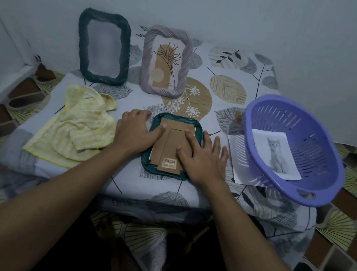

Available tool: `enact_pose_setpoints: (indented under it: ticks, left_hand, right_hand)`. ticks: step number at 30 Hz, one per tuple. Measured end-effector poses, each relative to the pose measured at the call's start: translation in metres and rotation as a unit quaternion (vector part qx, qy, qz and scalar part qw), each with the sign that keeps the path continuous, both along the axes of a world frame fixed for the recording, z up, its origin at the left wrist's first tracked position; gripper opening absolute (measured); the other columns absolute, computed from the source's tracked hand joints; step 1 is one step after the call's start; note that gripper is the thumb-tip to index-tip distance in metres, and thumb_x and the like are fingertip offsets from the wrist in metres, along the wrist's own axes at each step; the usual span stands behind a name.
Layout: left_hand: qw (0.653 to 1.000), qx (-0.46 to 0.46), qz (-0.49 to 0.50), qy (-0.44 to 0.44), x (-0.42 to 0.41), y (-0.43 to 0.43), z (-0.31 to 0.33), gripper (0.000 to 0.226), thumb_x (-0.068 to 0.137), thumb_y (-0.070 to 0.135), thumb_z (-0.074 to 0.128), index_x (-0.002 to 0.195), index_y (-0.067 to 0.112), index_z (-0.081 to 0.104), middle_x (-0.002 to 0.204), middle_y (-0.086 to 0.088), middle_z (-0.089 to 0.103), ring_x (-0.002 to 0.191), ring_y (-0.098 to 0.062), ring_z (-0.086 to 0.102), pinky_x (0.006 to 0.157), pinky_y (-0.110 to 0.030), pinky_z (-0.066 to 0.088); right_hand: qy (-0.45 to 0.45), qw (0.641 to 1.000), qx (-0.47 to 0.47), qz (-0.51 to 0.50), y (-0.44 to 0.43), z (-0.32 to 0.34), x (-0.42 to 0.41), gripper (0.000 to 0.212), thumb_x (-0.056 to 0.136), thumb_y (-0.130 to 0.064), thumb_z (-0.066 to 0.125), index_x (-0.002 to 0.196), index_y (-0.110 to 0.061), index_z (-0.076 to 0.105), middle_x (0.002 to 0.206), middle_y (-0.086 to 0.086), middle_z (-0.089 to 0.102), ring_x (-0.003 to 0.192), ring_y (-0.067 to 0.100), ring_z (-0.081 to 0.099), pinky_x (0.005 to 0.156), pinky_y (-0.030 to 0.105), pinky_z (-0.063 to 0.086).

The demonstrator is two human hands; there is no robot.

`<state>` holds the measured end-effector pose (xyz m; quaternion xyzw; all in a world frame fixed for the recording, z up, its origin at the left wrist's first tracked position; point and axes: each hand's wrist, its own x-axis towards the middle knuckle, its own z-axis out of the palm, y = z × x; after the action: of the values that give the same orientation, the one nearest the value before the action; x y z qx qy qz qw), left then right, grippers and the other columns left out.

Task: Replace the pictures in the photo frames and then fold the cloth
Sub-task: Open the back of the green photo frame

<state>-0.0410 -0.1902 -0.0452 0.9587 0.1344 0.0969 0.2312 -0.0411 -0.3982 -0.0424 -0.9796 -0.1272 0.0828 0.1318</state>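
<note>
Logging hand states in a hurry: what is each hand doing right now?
Left hand: open, thumb pressing the cardboard backing of the face-down teal frame.
Right hand: open, fingers flat on the same backing.

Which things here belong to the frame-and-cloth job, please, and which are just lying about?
Job: face-down teal frame, standing dark green frame, grey frame with plant print, cat picture, yellow striped cloth.
Lying about: purple basket, leaf-print tablecloth.

Yellow-striped cloth [74,126], purple basket [294,151], leaf-patterned tablecloth [231,73].
</note>
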Motion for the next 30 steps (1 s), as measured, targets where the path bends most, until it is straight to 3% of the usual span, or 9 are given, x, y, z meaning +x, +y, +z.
enact_pose_setpoints:
  ticks: [3,8,16,23,26,30]
  left_hand:
    - [0.999,0.038,-0.007,0.031,-0.016,0.004,-0.002,0.089,0.082,0.079,0.030,0.145,0.018,0.043,0.149,-0.006,0.046,0.137,-0.030,0.036,0.109,-0.048,0.027]
    - [0.992,0.089,-0.045,0.077,-0.028,0.003,-0.007,0.102,0.079,0.089,0.018,0.156,0.023,0.023,0.164,-0.004,0.022,0.150,-0.029,0.017,0.120,-0.053,0.010]
    - [0.990,0.116,-0.041,0.067,-0.029,0.002,-0.010,0.103,0.074,0.094,0.017,0.153,0.028,0.029,0.163,-0.004,0.025,0.149,-0.030,0.019,0.121,-0.053,0.012]
    - [0.990,0.118,-0.042,0.065,-0.030,0.002,-0.009,0.105,0.073,0.094,0.015,0.153,0.028,0.030,0.163,-0.004,0.025,0.149,-0.029,0.019,0.121,-0.052,0.013]
    - [0.990,0.115,-0.039,0.065,-0.030,0.002,-0.009,0.105,0.073,0.095,0.015,0.153,0.028,0.030,0.163,-0.003,0.025,0.149,-0.029,0.019,0.121,-0.052,0.013]
    - [0.991,0.111,-0.034,0.063,-0.029,0.002,-0.009,0.104,0.072,0.095,0.018,0.152,0.030,0.032,0.162,-0.002,0.026,0.149,-0.028,0.019,0.120,-0.051,0.013]
  right_hand:
    - [0.004,1.000,0.002,-0.004,0.001,0.000,0.000,0.064,0.094,-0.071,0.024,0.153,-0.054,0.008,0.168,0.004,0.003,0.153,0.033,-0.007,0.121,0.054,-0.008]
    - [0.011,1.000,0.002,-0.007,0.001,0.002,0.001,0.062,0.095,-0.069,0.023,0.153,-0.053,0.009,0.168,0.003,0.003,0.153,0.033,-0.007,0.120,0.054,-0.009]
    - [0.043,0.998,0.043,-0.033,0.004,0.012,0.004,0.055,0.095,-0.063,0.037,0.148,-0.053,0.027,0.166,0.003,0.014,0.153,0.032,0.001,0.121,0.052,-0.003]
    - [0.008,0.962,0.189,-0.195,0.025,0.025,0.023,0.031,0.093,-0.042,0.050,0.116,-0.039,0.070,0.135,0.000,0.058,0.132,0.030,0.036,0.112,0.046,0.020]
    - [-0.019,0.944,0.208,-0.255,0.033,0.023,0.030,0.027,0.092,-0.042,0.054,0.116,-0.037,0.065,0.123,-0.003,0.064,0.129,0.024,0.040,0.110,0.046,0.022]
    - [-0.023,0.932,0.205,-0.299,0.034,0.017,0.042,0.041,0.092,-0.057,0.055,0.125,-0.033,0.060,0.125,-0.004,0.065,0.131,0.022,0.039,0.104,0.044,0.020]
